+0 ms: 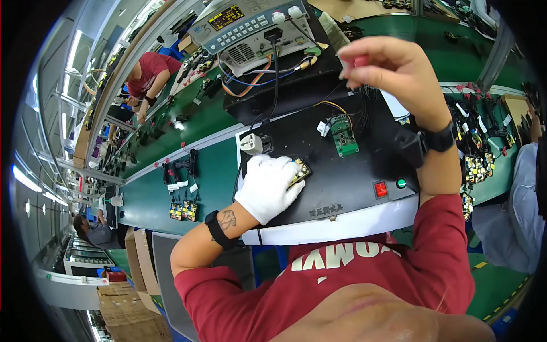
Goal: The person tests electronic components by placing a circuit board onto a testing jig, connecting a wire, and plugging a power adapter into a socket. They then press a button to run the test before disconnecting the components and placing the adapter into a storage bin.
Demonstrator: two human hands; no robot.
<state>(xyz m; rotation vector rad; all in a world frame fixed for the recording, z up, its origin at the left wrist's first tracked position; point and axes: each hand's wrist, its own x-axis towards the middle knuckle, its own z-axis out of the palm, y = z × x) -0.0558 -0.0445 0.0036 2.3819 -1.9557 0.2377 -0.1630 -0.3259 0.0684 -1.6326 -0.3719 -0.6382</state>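
My left hand [268, 187], in a white glove, rests on the black test fixture [342, 188] and covers a small circuit board [300, 171] with yellow parts, which peeks out at the fingertips. My bare right hand [393, 71] is raised above the fixture with the fingers pinched on a small pink and white object [348, 64]; what that object is cannot be told. A green circuit board [345, 137] lies on the fixture between the two hands, with thin wires running to it.
A grey test instrument [250, 25] with cables stands behind the fixture. A red switch [380, 189] and green button [401, 183] sit at the fixture's front right. Circuit boards lie on the green belt [182, 210] at left and at right [476, 165]. Other people work at left and right.
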